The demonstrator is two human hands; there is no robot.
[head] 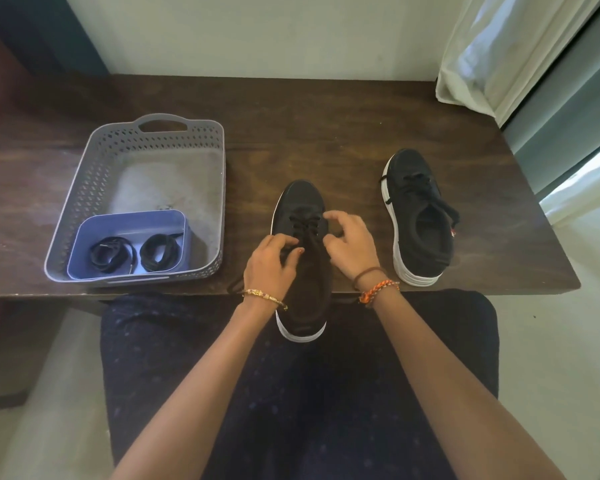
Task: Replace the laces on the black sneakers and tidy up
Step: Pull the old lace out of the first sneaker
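A black sneaker with a white sole (pixel 300 202) lies toe-away at the table's front edge, its heel hanging over my lap. My left hand (pixel 271 266) and my right hand (pixel 350 242) sit over its lacing, fingers curled and pinching at the black lace (pixel 303 221). A second black sneaker (pixel 418 220) stands to the right, its lace loose. Two coiled black laces (pixel 113 254) (pixel 160 252) lie in a small blue box (pixel 129 220).
The blue box sits in the near corner of a grey perforated basket (pixel 94 174) on the left of the dark wooden table (pixel 326 126). A white curtain (pixel 499 53) hangs at the far right. My lap lies below the table edge.
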